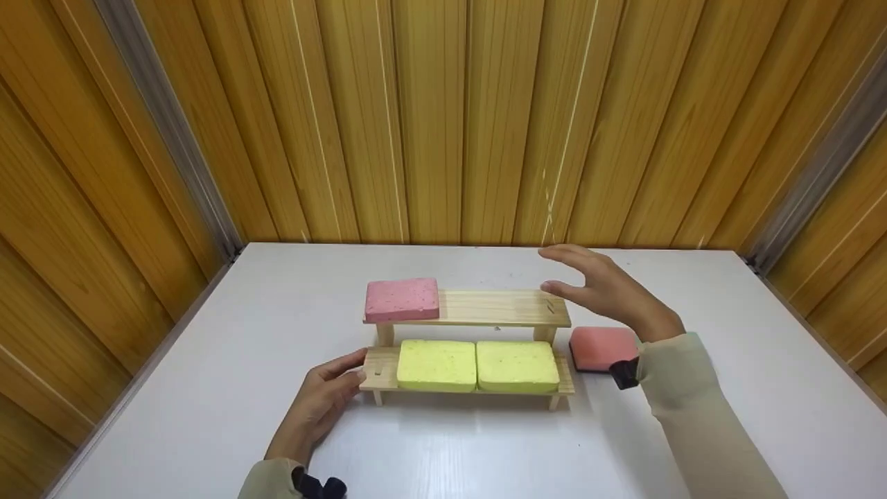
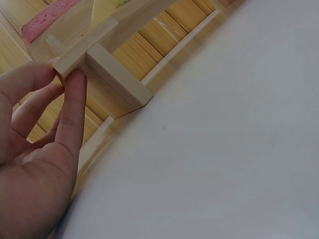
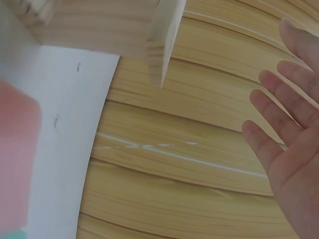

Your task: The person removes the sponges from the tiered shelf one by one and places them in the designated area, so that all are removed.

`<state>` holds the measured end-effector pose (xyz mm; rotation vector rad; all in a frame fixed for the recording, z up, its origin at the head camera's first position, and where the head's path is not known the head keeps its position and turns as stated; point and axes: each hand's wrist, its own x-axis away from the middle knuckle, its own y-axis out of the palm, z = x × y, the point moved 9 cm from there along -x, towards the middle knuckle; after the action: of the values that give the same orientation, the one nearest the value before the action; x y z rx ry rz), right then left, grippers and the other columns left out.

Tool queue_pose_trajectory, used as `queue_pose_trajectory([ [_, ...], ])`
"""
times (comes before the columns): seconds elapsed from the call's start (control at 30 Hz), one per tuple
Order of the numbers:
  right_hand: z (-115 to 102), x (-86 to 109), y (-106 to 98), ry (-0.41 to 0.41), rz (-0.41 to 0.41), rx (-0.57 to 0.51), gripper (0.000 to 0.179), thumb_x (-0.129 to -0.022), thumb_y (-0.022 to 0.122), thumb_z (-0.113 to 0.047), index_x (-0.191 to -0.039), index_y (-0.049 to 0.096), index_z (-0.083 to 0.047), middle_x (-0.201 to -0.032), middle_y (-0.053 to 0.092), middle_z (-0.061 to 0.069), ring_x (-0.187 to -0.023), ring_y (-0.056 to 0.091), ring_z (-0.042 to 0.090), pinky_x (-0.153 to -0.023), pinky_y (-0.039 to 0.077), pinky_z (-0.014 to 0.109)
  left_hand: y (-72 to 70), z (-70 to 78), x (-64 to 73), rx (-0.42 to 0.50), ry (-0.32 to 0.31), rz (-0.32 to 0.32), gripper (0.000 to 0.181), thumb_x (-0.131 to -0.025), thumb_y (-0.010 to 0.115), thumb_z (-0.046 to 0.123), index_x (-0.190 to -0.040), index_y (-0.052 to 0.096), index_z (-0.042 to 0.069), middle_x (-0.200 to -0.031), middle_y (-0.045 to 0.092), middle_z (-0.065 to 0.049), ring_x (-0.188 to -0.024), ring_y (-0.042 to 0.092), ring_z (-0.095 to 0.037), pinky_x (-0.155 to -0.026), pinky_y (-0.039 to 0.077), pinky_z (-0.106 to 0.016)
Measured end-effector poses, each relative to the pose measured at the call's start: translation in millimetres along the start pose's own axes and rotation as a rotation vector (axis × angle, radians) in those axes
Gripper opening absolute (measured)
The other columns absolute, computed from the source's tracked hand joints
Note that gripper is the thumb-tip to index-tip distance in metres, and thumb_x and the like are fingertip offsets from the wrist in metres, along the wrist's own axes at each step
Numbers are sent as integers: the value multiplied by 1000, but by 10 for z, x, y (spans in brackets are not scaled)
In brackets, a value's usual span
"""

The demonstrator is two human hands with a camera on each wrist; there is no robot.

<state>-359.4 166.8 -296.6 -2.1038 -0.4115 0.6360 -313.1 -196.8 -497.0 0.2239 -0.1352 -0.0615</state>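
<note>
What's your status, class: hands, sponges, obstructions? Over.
Left hand pinches lower shelf; right hand empty near upper shelf. Yellow sponges on lower, pink sponge on upper. Second pink sponge on table; nothing seen in the way.

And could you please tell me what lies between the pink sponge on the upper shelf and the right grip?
In the head view, only bare upper shelf lies between the pink sponge and the right grip.

No text, label, brand, number or sign can be read, either on the pale wooden two-step stand [image 1: 495, 308] or on the pink rectangular block [image 1: 402, 299] atop it
</note>
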Motion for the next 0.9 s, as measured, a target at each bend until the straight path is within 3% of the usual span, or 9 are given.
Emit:
queue_pose_trajectory([
  [0.9, -504, -425, 475, -70, -118, -57, 57, -92, 64, -32, -142, 47, -9, -146, 47, 8, -138, 41, 26, -115, 35, 48, 9, 2, 10, 6, -9, -5, 55, -86, 65, 2, -137, 47, -5, -146, 43, -20, -121, 56, -22, -100, 50, -28],
])
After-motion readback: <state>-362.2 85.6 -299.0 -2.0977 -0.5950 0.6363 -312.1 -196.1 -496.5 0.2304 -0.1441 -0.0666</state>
